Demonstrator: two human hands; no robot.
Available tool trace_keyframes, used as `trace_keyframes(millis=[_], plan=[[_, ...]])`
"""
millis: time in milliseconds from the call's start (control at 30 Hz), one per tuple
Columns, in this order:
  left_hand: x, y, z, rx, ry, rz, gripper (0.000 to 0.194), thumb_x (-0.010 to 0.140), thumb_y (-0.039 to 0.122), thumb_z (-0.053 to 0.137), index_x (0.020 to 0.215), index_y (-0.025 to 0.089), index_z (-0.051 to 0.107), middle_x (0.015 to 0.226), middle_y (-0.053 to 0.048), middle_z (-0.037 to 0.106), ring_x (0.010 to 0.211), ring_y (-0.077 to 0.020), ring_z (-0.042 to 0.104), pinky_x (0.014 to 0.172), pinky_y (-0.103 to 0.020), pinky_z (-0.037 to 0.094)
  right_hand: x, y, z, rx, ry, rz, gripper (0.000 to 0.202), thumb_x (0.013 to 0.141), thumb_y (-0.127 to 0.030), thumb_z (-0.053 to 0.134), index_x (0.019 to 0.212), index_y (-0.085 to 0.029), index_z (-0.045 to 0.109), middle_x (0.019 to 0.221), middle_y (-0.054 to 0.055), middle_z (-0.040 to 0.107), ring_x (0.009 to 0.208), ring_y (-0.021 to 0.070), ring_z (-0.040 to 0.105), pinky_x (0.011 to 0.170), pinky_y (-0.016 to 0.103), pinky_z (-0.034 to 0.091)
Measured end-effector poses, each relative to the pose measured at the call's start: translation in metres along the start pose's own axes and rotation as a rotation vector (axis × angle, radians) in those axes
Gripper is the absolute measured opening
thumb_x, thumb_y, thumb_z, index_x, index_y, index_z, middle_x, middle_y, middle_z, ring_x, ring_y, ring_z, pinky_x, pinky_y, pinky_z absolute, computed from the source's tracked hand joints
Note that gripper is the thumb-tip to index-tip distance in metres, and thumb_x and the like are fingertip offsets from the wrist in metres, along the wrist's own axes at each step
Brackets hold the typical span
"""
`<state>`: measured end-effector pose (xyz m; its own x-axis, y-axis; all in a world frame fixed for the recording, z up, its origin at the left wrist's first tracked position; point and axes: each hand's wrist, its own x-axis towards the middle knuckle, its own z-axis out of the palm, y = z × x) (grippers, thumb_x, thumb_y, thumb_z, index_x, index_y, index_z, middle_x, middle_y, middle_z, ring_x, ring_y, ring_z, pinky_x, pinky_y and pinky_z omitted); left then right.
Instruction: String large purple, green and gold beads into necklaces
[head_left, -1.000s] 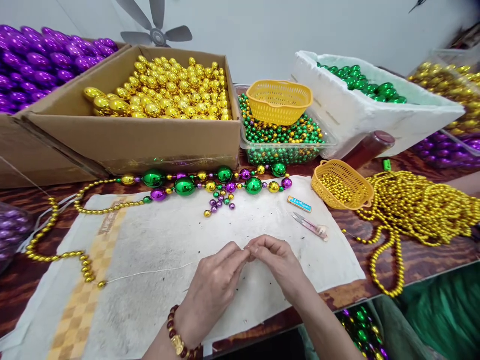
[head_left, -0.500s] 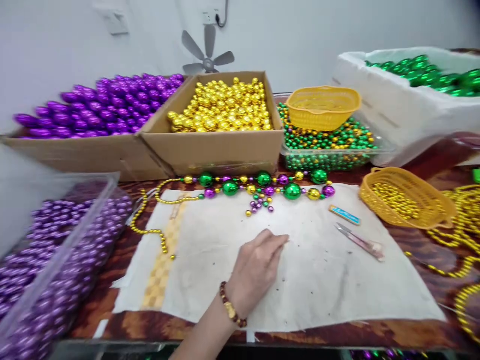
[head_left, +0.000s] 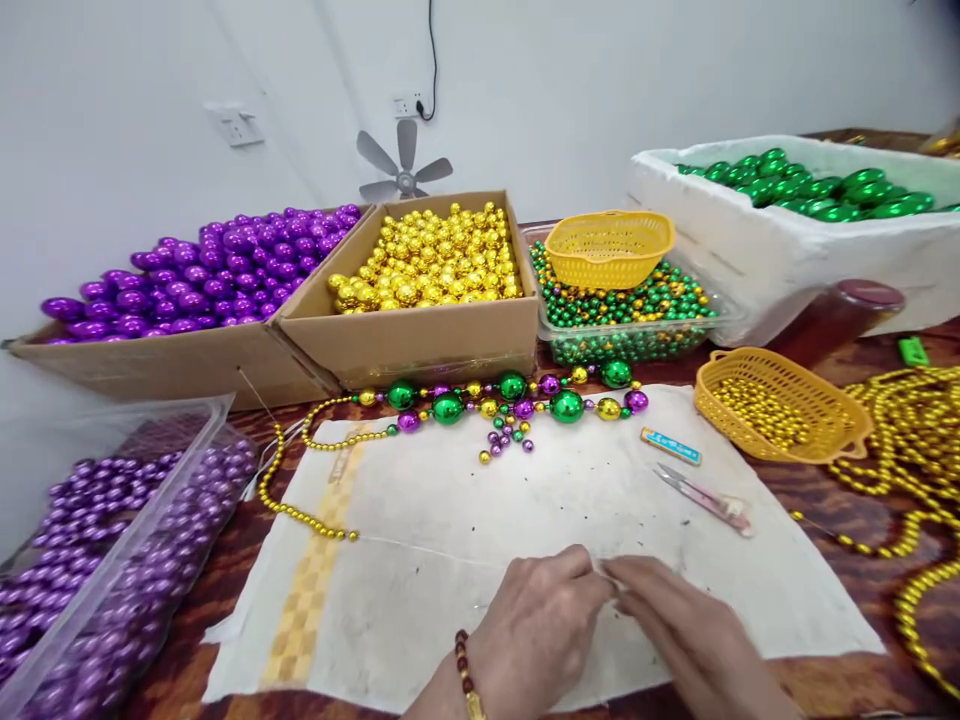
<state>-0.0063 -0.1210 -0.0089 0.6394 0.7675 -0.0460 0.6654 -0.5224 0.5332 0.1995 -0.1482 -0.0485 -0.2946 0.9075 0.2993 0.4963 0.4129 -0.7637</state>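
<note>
My left hand (head_left: 536, 625), with a beaded bracelet (head_left: 465, 665) on its wrist, is closed in a pinch over the white cloth (head_left: 420, 600). A thin pale thread (head_left: 427, 548) runs taut into it from the end of a gold bead strand (head_left: 300, 515). My right hand (head_left: 690, 630) meets it fingertip to fingertip, its fingers pressed together; what they pinch is too small to make out. Beyond my hands lies a strand of green, purple and gold beads (head_left: 566, 405), with several small loose beads (head_left: 510, 437) beside it.
Snips (head_left: 701, 497) and a blue-labelled packet (head_left: 670, 446) lie on the cloth. A yellow basket (head_left: 832, 447) of gold beads stands right, near gold strands (head_left: 915, 430). Behind are boxes of purple beads (head_left: 210, 270) and gold beads (head_left: 442, 255), and a foam box (head_left: 765, 235).
My right hand has come into view and met my left hand. My left hand has moved nearer and right. The gold strand's end is pulled right, its thread now taut.
</note>
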Motion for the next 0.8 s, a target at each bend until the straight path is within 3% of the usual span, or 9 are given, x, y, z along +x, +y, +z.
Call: trace_keyframes(millis=[100,233,367,467,600,700,800], plan=[[-0.008,-0.012,-0.003,-0.120,0.033,-0.104,0.022,0.090,0.008,0.042,0.096,0.022,0.058,0.090,-0.002,0.061,0.079,-0.0143,0.061,0.069,-0.025,0.046,0.021,-0.012,0.030,0.151,-0.122,-0.020,0.035,0.097,-0.016,0.039,0.126,-0.025,0.057,0.109,0.009,0.066,0.097,0.0162,0.066,0.081,0.022,0.055],[-0.016,-0.020,-0.004,-0.245,0.068,-0.185,0.017,0.087,0.008,0.046,0.094,0.022,0.053,0.090,0.000,0.063,0.083,-0.0147,0.061,0.073,-0.025,0.045,0.030,-0.013,0.049,0.210,-0.110,0.038,0.029,0.096,-0.020,0.041,0.111,-0.026,0.064,0.091,0.005,0.067,0.083,0.0165,0.066,0.073,0.022,0.053],[-0.012,-0.019,-0.005,-0.264,0.018,-0.196,0.014,0.085,0.011,0.050,0.094,0.021,0.049,0.084,0.000,0.064,0.075,-0.0159,0.061,0.066,-0.027,0.046,0.020,-0.001,0.045,0.060,-0.149,0.098,0.027,0.089,-0.016,0.043,0.083,-0.025,0.067,0.072,0.001,0.063,0.062,0.0151,0.062,0.056,0.021,0.046],[-0.009,-0.028,-0.018,-0.201,0.111,-0.146,0.015,0.088,0.015,0.050,0.101,0.022,0.054,0.096,-0.004,0.064,0.090,-0.0193,0.060,0.079,-0.032,0.047,0.007,0.011,0.032,0.022,-0.226,0.218,0.022,0.088,-0.017,0.043,0.081,-0.024,0.064,0.071,0.000,0.063,0.060,0.0145,0.062,0.055,0.022,0.043],[-0.006,-0.061,-0.044,-0.193,0.408,-0.286,0.017,0.095,0.027,0.043,0.102,0.021,0.057,0.099,-0.006,0.063,0.093,-0.0199,0.059,0.083,-0.035,0.046,-0.008,0.019,0.019,0.243,-0.073,0.501,0.026,0.094,-0.036,0.043,0.081,-0.022,0.061,0.064,-0.001,0.064,0.055,0.0139,0.061,0.056,0.022,0.043],[0.006,-0.081,-0.056,-0.208,0.447,-0.345,0.020,0.096,0.032,0.042,0.099,0.021,0.059,0.095,-0.004,0.064,0.087,-0.0191,0.060,0.076,-0.033,0.046,-0.008,0.018,0.024,0.483,0.066,0.602,0.033,0.091,-0.047,0.048,0.079,-0.019,0.060,0.064,0.001,0.065,0.051,0.0136,0.059,0.049,0.022,0.039],[0.038,-0.080,-0.065,-0.172,0.435,-0.231,0.021,0.096,0.030,0.042,0.102,0.022,0.060,0.097,-0.004,0.064,0.088,-0.0187,0.060,0.076,-0.032,0.047,-0.001,0.019,0.040,0.679,0.243,0.655,0.037,0.086,-0.054,0.055,0.084,-0.017,0.061,0.067,0.003,0.066,0.046,0.0121,0.058,0.045,0.020,0.035]])
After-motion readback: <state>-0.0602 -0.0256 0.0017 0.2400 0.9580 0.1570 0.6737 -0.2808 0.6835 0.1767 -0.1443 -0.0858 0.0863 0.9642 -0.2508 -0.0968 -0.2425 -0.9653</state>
